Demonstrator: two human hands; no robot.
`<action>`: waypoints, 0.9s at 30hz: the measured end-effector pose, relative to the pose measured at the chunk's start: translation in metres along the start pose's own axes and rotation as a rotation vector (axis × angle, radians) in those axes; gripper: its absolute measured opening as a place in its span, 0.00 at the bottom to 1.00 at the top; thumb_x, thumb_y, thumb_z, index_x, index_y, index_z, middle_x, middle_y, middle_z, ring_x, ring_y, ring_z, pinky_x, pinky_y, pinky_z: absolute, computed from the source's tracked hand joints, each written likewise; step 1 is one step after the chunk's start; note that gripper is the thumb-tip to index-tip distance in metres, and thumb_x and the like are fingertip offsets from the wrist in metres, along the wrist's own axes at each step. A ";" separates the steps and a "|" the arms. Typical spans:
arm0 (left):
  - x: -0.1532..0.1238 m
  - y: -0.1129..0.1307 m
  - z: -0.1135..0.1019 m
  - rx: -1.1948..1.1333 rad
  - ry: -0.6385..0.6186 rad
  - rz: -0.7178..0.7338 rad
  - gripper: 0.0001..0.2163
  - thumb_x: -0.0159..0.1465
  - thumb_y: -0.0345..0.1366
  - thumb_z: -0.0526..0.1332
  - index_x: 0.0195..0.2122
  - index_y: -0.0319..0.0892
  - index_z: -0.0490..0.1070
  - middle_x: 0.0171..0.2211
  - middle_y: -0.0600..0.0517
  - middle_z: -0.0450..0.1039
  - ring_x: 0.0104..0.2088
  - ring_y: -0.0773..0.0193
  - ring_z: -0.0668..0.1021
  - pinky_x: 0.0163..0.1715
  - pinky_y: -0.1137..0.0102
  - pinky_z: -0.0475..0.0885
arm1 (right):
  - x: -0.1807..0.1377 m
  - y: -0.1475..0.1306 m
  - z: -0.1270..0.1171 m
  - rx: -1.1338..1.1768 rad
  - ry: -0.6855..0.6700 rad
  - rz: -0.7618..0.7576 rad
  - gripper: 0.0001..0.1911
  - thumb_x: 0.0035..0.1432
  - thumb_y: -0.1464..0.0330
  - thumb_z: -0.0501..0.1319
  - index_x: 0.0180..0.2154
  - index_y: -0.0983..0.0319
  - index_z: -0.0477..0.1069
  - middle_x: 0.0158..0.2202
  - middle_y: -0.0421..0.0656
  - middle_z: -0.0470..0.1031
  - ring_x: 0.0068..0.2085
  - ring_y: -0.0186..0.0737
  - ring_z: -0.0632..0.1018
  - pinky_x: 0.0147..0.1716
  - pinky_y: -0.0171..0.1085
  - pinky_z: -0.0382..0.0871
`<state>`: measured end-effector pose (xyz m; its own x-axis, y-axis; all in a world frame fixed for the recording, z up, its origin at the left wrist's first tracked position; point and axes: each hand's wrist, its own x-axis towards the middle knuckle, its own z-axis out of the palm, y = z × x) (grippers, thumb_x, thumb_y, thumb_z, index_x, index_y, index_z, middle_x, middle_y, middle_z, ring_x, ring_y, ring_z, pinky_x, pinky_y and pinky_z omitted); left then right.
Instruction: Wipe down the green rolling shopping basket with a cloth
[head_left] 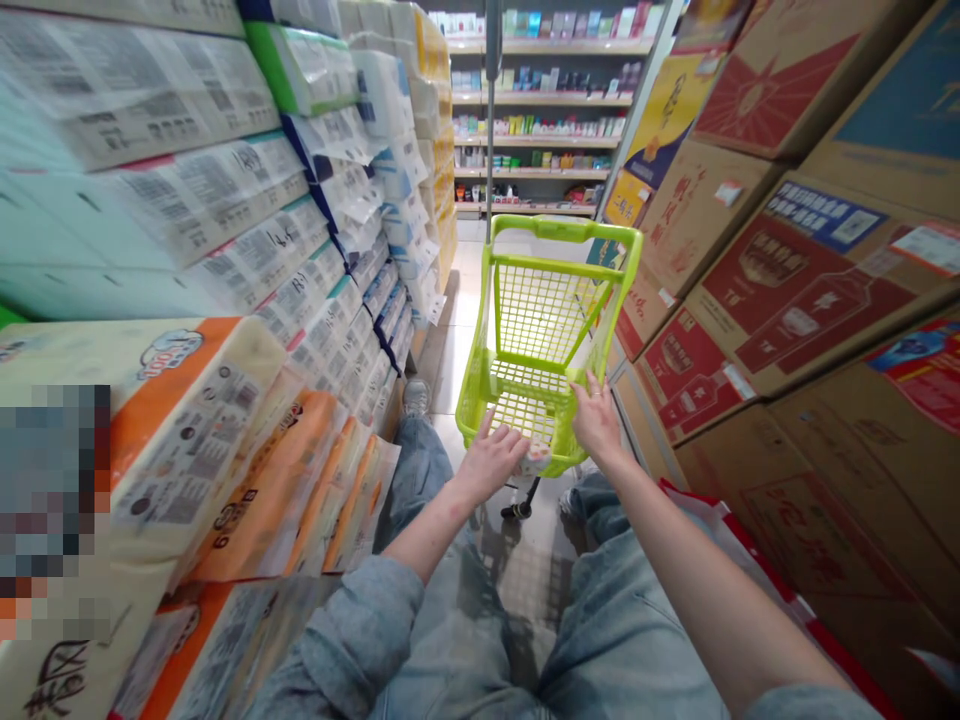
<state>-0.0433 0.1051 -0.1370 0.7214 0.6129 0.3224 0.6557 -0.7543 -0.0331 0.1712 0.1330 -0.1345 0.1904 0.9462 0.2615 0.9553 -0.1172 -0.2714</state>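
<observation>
A lime-green plastic shopping cart (551, 310) with grid walls stands in front of me, between my legs and the far shelves. My left hand (495, 455) is at the cart's near edge, its fingers bent over the rim. A small white patterned patch (537, 458) shows beside those fingers; I cannot tell what it is. On the right side of the cart, my right hand (596, 418) grips the rim, with fingertips over the inside. No goods show in the visible part of the basket. One dark caster (516, 511) is visible underneath.
Stacked tissue packs (225, 210) line the left side, with orange-and-cream packs (187, 400) close by my left arm. Cartons (795, 290) are piled along the right. Shelves of small products (551, 100) stand at the aisle's far end, behind a thin vertical pole (490, 130).
</observation>
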 end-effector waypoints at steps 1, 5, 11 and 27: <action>-0.006 -0.009 -0.003 0.005 0.002 -0.033 0.06 0.65 0.31 0.52 0.40 0.44 0.66 0.35 0.52 0.71 0.44 0.62 0.72 0.62 0.50 0.47 | 0.000 0.002 0.001 0.002 0.003 -0.001 0.32 0.47 0.83 0.49 0.55 0.63 0.65 0.64 0.48 0.52 0.65 0.54 0.50 0.56 0.49 0.59; -0.029 -0.044 -0.012 0.017 0.047 -0.133 0.09 0.65 0.30 0.51 0.43 0.44 0.67 0.44 0.50 0.71 0.54 0.60 0.68 0.62 0.48 0.41 | 0.001 0.002 0.003 0.021 0.017 0.003 0.31 0.48 0.83 0.48 0.53 0.62 0.67 0.63 0.47 0.55 0.64 0.55 0.52 0.54 0.49 0.61; -0.046 -0.050 -0.007 -0.031 0.206 -0.326 0.13 0.64 0.32 0.53 0.49 0.47 0.69 0.55 0.47 0.65 0.58 0.58 0.64 0.59 0.56 0.54 | 0.000 -0.007 0.001 0.012 0.013 0.013 0.28 0.50 0.82 0.48 0.52 0.65 0.69 0.62 0.50 0.56 0.64 0.57 0.49 0.55 0.50 0.60; -0.061 -0.002 0.045 -0.781 0.286 -1.157 0.06 0.54 0.30 0.58 0.33 0.39 0.71 0.32 0.48 0.75 0.36 0.58 0.77 0.39 0.67 0.70 | -0.004 -0.020 -0.010 -0.020 -0.054 0.066 0.24 0.54 0.80 0.48 0.49 0.65 0.71 0.63 0.51 0.54 0.64 0.57 0.51 0.53 0.49 0.63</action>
<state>-0.0790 0.0795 -0.1989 -0.2580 0.9661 -0.0121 0.4778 0.1385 0.8675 0.1540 0.1287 -0.1206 0.2408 0.9511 0.1934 0.9457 -0.1851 -0.2672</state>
